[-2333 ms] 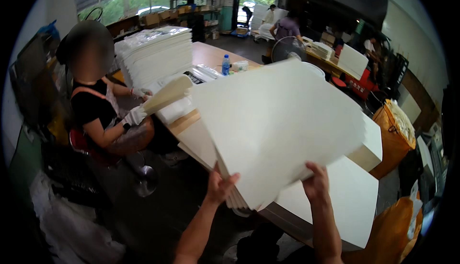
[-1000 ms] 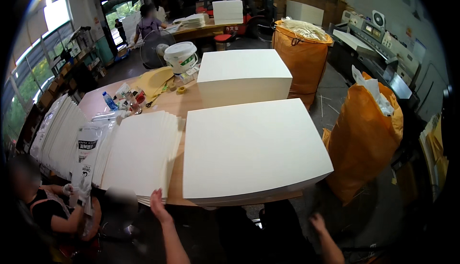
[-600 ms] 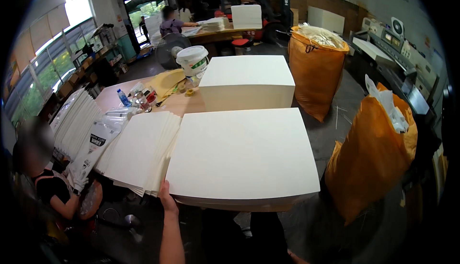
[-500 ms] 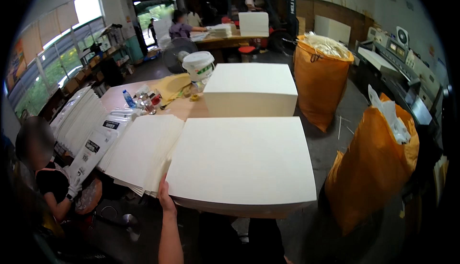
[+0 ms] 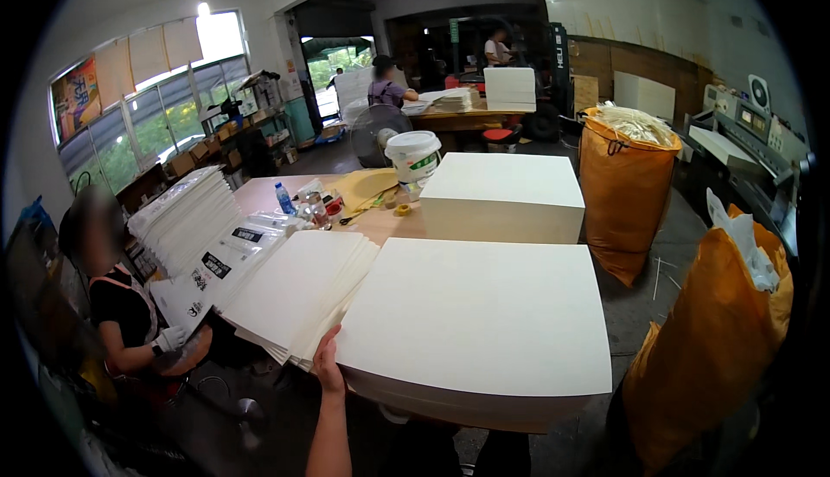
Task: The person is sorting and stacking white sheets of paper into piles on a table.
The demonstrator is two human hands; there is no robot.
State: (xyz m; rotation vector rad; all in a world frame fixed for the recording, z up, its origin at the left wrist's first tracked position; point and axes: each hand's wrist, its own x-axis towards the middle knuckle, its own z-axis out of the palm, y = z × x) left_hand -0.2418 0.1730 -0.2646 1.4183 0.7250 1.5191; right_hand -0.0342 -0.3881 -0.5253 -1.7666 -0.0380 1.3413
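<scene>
At near table edge, left hand (image 5: 328,363) rests fingers flat against left side of big white sheet stack (image 5: 474,321), beside fanned sheet pile (image 5: 298,291). Right hand out of view. Looks like squaring stack; next move needs firm, even push.

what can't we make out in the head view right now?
- Right hand: not in view, below the lower edge or behind the large paper stack.
- Left hand: fingertips hidden at the stack's edge, so grip unclear.
- Small items near the white bucket: too small to identify.
- Seated person's face: blurred.
</scene>
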